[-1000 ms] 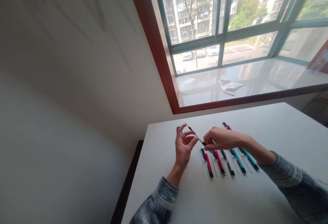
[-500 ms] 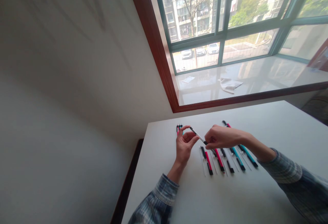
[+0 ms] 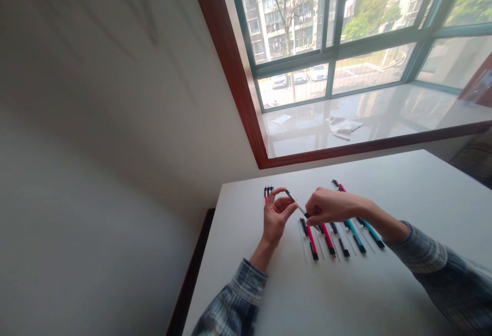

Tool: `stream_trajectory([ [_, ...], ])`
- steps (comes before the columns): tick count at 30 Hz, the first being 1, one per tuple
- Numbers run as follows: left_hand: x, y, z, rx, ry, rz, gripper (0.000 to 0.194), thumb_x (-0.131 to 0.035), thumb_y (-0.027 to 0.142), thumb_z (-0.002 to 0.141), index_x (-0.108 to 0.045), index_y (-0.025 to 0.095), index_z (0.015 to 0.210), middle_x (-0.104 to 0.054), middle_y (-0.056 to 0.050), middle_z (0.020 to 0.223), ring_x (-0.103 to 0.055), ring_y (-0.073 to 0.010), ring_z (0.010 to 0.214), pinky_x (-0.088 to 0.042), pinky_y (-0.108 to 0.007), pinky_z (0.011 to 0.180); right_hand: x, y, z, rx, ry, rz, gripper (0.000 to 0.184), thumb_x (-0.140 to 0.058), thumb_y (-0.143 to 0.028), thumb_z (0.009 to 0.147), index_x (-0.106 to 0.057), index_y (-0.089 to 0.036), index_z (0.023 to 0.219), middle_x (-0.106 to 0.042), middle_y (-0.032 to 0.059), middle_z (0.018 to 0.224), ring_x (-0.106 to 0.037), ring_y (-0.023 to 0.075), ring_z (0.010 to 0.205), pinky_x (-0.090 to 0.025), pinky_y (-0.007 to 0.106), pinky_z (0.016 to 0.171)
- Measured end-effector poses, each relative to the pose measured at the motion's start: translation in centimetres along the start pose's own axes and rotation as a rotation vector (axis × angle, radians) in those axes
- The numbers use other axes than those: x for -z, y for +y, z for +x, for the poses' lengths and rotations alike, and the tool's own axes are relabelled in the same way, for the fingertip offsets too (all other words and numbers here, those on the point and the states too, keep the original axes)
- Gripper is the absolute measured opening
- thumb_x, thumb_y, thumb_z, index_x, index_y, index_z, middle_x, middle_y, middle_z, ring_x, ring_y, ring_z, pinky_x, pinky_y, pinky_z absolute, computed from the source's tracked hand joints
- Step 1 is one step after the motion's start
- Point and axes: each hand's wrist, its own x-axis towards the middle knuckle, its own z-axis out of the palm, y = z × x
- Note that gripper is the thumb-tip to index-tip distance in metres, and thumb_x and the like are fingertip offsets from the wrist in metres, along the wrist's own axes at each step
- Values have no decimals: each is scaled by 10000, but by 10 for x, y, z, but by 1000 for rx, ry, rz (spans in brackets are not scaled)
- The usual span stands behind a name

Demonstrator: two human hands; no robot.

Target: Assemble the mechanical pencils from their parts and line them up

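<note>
Above the table, a white pen with black ends (image 3: 300,208) slants between my two hands. My left hand (image 3: 274,218) pinches its upper part, with the index finger at the far tip and the thumb along the barrel. My right hand (image 3: 326,206) is closed round the pen's lower black end, its fingers curled. Just below lie pen parts in a row: a red barrel (image 3: 311,243), another red barrel (image 3: 328,239), a teal barrel (image 3: 359,239) and thin white refills (image 3: 303,241). My right hand and forearm hide some of the row.
Several upright-lying pens (image 3: 269,190) sit in a group behind my left hand. More pen pieces (image 3: 338,184) lie beyond my right hand. The white table (image 3: 307,295) meets a wall and a wood-framed window sill (image 3: 300,136) holding a white cloth (image 3: 344,127).
Both hands keep nearly the same pose on the pen. Only a slight shift of the view and a small movement of my right hand show.
</note>
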Motion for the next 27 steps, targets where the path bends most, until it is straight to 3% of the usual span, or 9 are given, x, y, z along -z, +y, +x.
stream_trajectory([
  [7, 6, -1, 2, -32, 82, -90, 607, -858, 400, 781, -553, 252, 1285, -759, -13, 885, -722, -166, 847, -555, -327, 874, -2, -10, 2, -63, 66, 83, 330, -642, -467, 924, -709, -170, 799, -693, 19, 698, -570, 136, 604, -429, 264, 589],
  [9, 8, 0, 2, -9, 109, -142, 592, -867, 377, 777, -572, 241, 1271, -745, -7, 855, -710, -158, 830, -545, -317, 868, -5, -11, 2, -79, 93, 136, 334, -659, -487, 917, -720, -180, 1033, -749, 33, 799, -634, 156, 663, -487, 277, 639],
  [11, 11, 1, 1, 30, 141, -201, 592, -872, 354, 774, -582, 237, 1277, -739, -6, 860, -700, -144, 812, -536, -309, 872, -7, -12, 2, -56, 118, 218, 484, -677, -462, 911, -613, -213, 1321, -779, 39, 910, -693, 177, 759, -542, 297, 715],
  [13, 16, 4, 0, 65, 179, -260, 597, -874, 338, 775, -587, 234, 1288, -737, -5, 873, -691, -128, 799, -528, -299, 880, -7, -14, 2, 7, 103, 291, 612, -693, -420, 904, -503, -248, 1460, -783, 38, 983, -724, 188, 851, -575, 310, 772],
  [17, 26, 7, 1, 93, 192, -340, 607, -884, 325, 765, -596, 209, 1286, -736, -20, 901, -668, -113, 775, -521, -275, 844, -9, -23, 1, 95, 76, 302, 454, -718, -387, 894, -657, -265, 1327, -778, 42, 1080, -743, 193, 946, -596, 300, 819],
  [21, 27, 6, 1, 113, 147, -330, 640, -886, 362, 761, -593, 182, 1301, -740, -44, 909, -667, -124, 774, -521, -275, 822, -14, -32, 3, 104, 166, 271, 290, -708, -352, 912, -749, -254, 1182, -797, 19, 997, -749, 184, 915, -592, 300, 850],
  [25, 34, 7, 4, 106, 107, -186, 708, -842, 443, 802, -547, 188, 1393, -742, -65, 931, -692, -154, 803, -541, -300, 822, -16, -36, 4, 114, 200, 278, 304, -729, -363, 903, -759, -252, 1185, -802, 22, 1006, -757, 184, 899, -597, 291, 836],
  [27, 44, 9, 9, 46, 154, -69, 715, -807, 505, 820, -540, 199, 1410, -741, -75, 973, -697, -160, 785, -552, -307, 791, -17, -35, 5, 105, 228, 280, 290, -713, -385, 917, -765, -248, 1168, -803, 24, 1003, -759, 185, 894, -598, 288, 835],
])
